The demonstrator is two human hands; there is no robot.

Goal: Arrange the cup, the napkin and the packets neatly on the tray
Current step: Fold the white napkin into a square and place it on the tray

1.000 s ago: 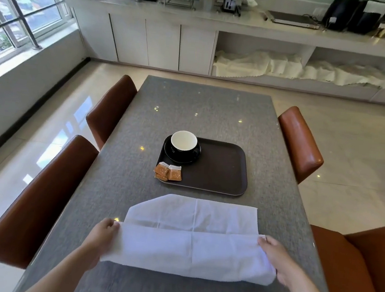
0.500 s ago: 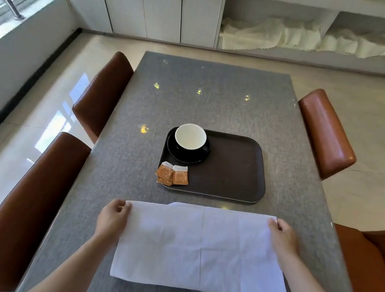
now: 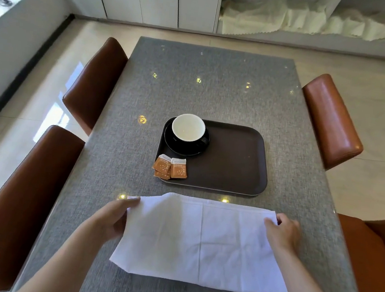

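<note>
A white cloth napkin (image 3: 201, 243), folded in half, lies flat on the grey table just in front of me. My left hand (image 3: 111, 218) pinches its far left corner and my right hand (image 3: 282, 232) pinches its far right corner. Beyond it sits a dark brown tray (image 3: 232, 163). In the tray's far left corner stands a black cup with a white inside (image 3: 188, 127) on a black saucer (image 3: 182, 148). Orange packets (image 3: 170, 168) lie overlapping at the tray's near left corner, partly over its rim.
Brown leather chairs stand along the grey table (image 3: 204, 88): two on the left (image 3: 94, 84) (image 3: 17, 199), one at the far right (image 3: 330, 119), one at the near right (image 3: 369, 257). White cabinets and a shelf of pale cloths (image 3: 316, 21) line the back wall.
Both hands carried the napkin's near edge forward over itself, folding it in half, and now hold its far corners. My view has tilted down and nearer the table.
</note>
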